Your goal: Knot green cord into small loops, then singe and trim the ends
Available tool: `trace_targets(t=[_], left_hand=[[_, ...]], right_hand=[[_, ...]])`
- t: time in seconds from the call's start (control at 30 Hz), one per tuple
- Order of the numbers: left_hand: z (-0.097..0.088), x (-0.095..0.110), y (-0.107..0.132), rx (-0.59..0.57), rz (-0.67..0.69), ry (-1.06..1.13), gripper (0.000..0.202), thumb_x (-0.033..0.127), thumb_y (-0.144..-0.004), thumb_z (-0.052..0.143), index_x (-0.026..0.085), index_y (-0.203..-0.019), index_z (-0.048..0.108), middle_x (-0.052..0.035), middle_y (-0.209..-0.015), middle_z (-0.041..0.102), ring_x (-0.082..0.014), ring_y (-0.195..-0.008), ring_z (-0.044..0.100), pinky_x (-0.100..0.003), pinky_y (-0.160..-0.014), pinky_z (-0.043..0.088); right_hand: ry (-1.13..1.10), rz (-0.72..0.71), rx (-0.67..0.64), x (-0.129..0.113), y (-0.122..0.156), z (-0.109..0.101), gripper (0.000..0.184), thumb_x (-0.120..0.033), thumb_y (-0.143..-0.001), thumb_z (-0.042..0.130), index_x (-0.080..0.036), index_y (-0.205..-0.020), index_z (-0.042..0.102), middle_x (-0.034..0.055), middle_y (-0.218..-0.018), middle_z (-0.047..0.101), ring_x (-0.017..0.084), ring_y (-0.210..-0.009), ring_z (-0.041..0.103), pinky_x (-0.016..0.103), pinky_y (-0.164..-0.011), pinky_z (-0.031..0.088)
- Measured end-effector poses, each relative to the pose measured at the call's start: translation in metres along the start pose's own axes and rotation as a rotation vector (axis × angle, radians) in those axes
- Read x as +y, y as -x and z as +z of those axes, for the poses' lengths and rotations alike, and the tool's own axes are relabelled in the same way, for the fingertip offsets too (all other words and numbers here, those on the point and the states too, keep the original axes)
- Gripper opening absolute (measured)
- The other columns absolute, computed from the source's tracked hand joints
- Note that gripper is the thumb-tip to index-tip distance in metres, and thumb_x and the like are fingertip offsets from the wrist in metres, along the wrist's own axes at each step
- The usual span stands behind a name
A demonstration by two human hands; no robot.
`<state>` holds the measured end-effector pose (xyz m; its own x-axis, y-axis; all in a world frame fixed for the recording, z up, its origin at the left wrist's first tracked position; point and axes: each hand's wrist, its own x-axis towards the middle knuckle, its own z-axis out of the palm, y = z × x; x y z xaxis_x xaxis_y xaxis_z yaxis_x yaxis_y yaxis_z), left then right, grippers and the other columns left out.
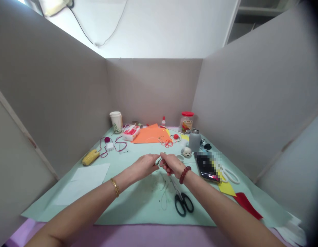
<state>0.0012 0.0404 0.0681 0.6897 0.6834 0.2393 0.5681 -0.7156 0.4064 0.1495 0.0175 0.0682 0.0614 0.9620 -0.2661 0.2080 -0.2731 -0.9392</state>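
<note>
The person's right hand (172, 165) and left hand (143, 167) meet in the air above the pale green paper (138, 209) of the desk, close together, so that the fingers can work on one small thing. The right grip is clenched on a small thin silvery piece (158, 161), held between the hands; whether the left grip holds it too, one cannot tell. Black-handled steel scissors (183, 203) lie just under the right hand, easy to reach.
</note>
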Motion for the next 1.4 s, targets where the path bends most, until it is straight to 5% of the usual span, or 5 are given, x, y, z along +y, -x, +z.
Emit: trace_targets(t=[0.3, 0.6, 0.93, 1.13, 1.4], left_hand=[[0.028, -0.023, -0.016, 0.043, -0.13, 0.273, 0.02, 0.017, -0.074, 0.045, 0.017, -0.072, 0.065, -0.0009, -0.065, 0.063, -0.0141, -0.06, 0.055, -0.022, -0.057, 0.04], [0.058, -0.07, -0.017, 0.061, -0.314, 0.522, 0.029, 0.035, -0.079, 0.047, 0.013, -0.083, 0.065, 0.0005, -0.062, 0.057, -0.0103, -0.051, 0.049, -0.02, -0.049, 0.041], [0.06, -0.065, -0.005, 0.103, -0.215, 0.355, 0.024, 0.028, -0.082, 0.046, 0.018, -0.079, 0.067, -0.0002, -0.072, 0.065, -0.0137, -0.064, 0.053, -0.023, -0.062, 0.038], [0.061, -0.067, -0.002, 0.108, -0.186, 0.238, 0.021, 0.024, -0.084, 0.044, 0.019, -0.082, 0.065, 0.0002, -0.068, 0.062, -0.0145, -0.063, 0.052, -0.024, -0.059, 0.035], [0.059, -0.064, -0.002, 0.095, -0.122, 0.11, 0.019, 0.021, -0.087, 0.043, 0.019, -0.081, 0.061, -0.0019, -0.079, 0.064, -0.0165, -0.075, 0.056, -0.025, -0.068, 0.038]], right_hand=[[0.257, -0.166, 0.044, 0.0, 0.004, -0.011, 0.047, -0.048, -0.084, 0.043, -0.018, -0.05, 0.052, 0.0, -0.045, 0.045, 0.011, -0.042, 0.039, 0.025, -0.043, 0.03], [0.934, -0.183, 0.179, 0.078, 0.068, -0.034, 0.011, -0.027, -0.073, 0.058, -0.021, -0.079, 0.052, 0.0062, -0.087, 0.06, 0.024, -0.082, 0.055, 0.029, -0.066, 0.034], [1.074, -0.18, 0.075, 0.099, 0.07, -0.034, 0.034, -0.009, -0.067, 0.047, -0.02, -0.098, 0.054, 0.0089, -0.099, 0.056, 0.027, -0.092, 0.053, 0.037, -0.079, 0.039], [0.988, -0.181, 0.041, 0.086, 0.07, -0.04, 0.018, -0.012, -0.071, 0.043, -0.021, -0.084, 0.052, 0.0076, -0.094, 0.057, 0.022, -0.087, 0.056, 0.03, -0.076, 0.042], [0.933, -0.381, -0.033, 0.067, 0.039, -0.025, 0.062, -0.011, -0.073, 0.04, -0.018, -0.134, 0.039, 0.0098, -0.108, 0.061, 0.022, -0.092, 0.059, 0.029, -0.078, 0.041]])
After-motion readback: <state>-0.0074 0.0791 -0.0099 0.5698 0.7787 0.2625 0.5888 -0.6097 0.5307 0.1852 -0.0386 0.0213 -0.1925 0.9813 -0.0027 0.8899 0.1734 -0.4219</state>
